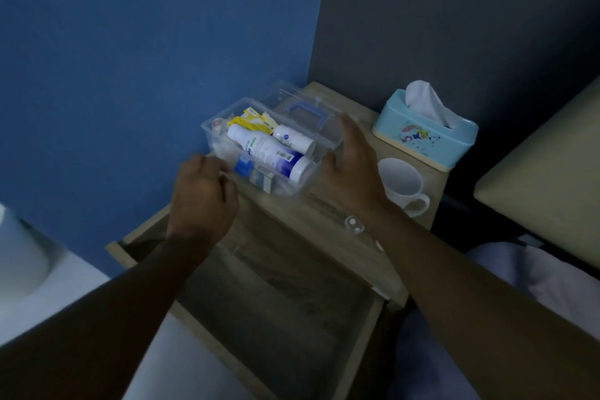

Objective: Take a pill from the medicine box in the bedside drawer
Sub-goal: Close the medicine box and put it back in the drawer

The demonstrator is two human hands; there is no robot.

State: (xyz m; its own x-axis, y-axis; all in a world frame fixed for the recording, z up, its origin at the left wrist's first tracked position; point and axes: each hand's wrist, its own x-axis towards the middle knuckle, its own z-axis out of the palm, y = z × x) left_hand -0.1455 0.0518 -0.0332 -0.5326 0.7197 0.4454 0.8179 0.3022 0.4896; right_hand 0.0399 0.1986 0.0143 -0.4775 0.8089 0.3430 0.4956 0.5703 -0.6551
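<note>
We see the clear medicine box (256, 153) on the bedside table top (311, 214), lid (311, 114) swung open behind it, bottles and packets inside. Left hand (203, 200) curled at the box's near-left corner; can't tell if it's gripping anything. Right hand (352, 169) spread wide, fingers on the lid's right edge. Small pill blister (354, 226) lies on the table top just beside the right wrist. Drawer (285, 302) below is pulled out. Mug (404, 187) and tissue box (425, 136) sit to the right.
</note>
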